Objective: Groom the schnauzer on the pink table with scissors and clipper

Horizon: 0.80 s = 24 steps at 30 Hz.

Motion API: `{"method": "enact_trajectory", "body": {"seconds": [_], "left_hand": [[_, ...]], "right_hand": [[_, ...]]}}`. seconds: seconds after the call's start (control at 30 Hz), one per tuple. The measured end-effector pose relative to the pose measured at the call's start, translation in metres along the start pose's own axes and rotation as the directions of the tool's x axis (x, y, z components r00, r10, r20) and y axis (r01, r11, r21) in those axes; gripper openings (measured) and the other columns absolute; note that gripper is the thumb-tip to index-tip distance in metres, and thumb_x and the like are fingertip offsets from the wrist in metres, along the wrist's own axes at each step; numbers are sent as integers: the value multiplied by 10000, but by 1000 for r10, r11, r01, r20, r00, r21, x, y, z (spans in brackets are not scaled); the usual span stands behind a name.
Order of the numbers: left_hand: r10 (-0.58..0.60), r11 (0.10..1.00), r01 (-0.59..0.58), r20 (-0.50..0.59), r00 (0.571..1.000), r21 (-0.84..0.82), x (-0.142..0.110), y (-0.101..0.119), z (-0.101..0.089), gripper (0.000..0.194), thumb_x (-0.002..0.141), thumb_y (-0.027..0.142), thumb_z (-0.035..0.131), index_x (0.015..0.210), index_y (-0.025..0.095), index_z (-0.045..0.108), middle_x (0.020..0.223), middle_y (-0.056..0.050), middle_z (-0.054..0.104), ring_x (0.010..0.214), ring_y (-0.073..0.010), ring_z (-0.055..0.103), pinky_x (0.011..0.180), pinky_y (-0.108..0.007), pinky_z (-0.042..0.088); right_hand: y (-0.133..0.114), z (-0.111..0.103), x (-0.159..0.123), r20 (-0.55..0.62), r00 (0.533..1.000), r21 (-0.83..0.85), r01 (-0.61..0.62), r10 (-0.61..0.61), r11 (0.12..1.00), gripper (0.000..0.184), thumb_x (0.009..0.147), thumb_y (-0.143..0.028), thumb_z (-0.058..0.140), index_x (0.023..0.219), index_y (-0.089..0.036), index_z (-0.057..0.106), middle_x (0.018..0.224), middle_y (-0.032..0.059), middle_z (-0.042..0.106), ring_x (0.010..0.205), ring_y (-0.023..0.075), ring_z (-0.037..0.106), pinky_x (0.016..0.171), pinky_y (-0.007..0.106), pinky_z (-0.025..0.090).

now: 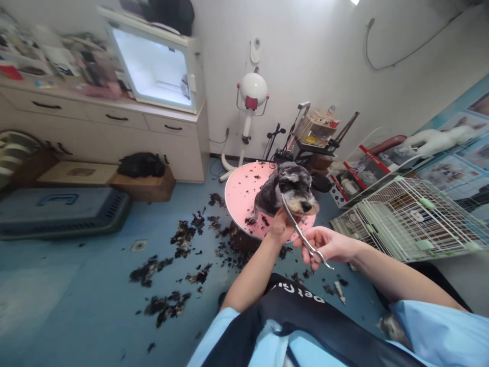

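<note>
"Trimming the dog (292,181), by the look of it — around the face?"

"Seems so. It sits on the pink table (240,191), left hand (281,227) at its chin; I can't tell whether that one grips. The right hand (324,243) holds the scissors (300,233) by its cheek."

"Next?"

"Likely a still head — and careful blades."

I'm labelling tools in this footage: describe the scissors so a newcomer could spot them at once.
Find the round pink table, then the grey dog on it. By the dog's face, the person's right hand holds the scissors; their long, shiny metal sets them apart from fur and skin.
</note>
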<state>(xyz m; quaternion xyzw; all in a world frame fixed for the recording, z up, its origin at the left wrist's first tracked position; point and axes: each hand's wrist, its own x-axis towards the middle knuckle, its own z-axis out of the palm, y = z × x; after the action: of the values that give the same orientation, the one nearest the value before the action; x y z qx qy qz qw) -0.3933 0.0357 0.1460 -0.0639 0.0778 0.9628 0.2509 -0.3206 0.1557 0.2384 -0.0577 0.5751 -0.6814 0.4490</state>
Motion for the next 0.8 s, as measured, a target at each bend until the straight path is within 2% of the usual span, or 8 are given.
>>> {"method": "enact_trajectory", "body": {"seconds": [0.1,0.2,0.33,0.6,0.67,0.73,0.8], "left_hand": [[2,1000,-2,6,1000,-2,1,-1,-4,161,667,148,793,652,155,633,602,13,636,613,-131,603,722,-289,472],[-11,1000,11,-3,1000,-2,1,0,-4,195,658,162,809,635,156,615,598,18,628,604,-126,598,703,-282,468],[-13,1000,13,-6,1000,-5,-1,2,-3,214,622,146,829,642,155,615,581,17,622,596,-128,600,689,-281,467],[3,1000,-3,-15,1000,-20,-1,0,-5,238,583,177,846,652,157,619,603,14,637,585,-131,597,703,-301,491],[13,999,-13,-14,1000,-31,2,2,-10,210,596,189,832,675,164,640,620,9,651,595,-137,606,708,-304,501],[24,1000,-24,-16,1000,-2,6,6,-18,165,625,190,808,704,172,664,678,-9,681,631,-146,626,705,-299,505],[65,991,-56,-74,995,124,8,12,-31,127,646,164,785,708,175,675,713,-21,697,651,-151,639,685,-287,500]], "right_hand": [[-3,-2,0,-1,1000,-73,-31,31,997,547,664,-333,866,1129,-127,665,872,88,755,621,128,704,600,207,542],[-8,-5,1,-56,998,-159,-42,33,986,587,651,-371,865,1137,-116,658,876,87,750,642,135,702,606,213,542],[-13,-8,2,-85,990,-252,-127,109,959,564,663,-333,853,1139,-120,639,841,65,744,610,127,680,594,225,548],[-24,-11,7,-94,989,-431,-144,115,891,514,720,-341,768,1155,-121,604,869,59,716,639,122,652,630,247,539],[-18,-12,12,-87,994,-578,-107,70,809,398,743,-263,703,1107,-132,611,853,38,688,653,116,615,627,239,509],[-2,-15,18,-91,996,-787,-78,9,612,232,716,-133,631,948,-149,637,788,15,641,651,114,548,608,231,456],[28,-20,23,-112,994,-911,-96,-17,401,224,639,-42,589,823,-165,625,740,6,597,652,125,493,593,240,412]]}}
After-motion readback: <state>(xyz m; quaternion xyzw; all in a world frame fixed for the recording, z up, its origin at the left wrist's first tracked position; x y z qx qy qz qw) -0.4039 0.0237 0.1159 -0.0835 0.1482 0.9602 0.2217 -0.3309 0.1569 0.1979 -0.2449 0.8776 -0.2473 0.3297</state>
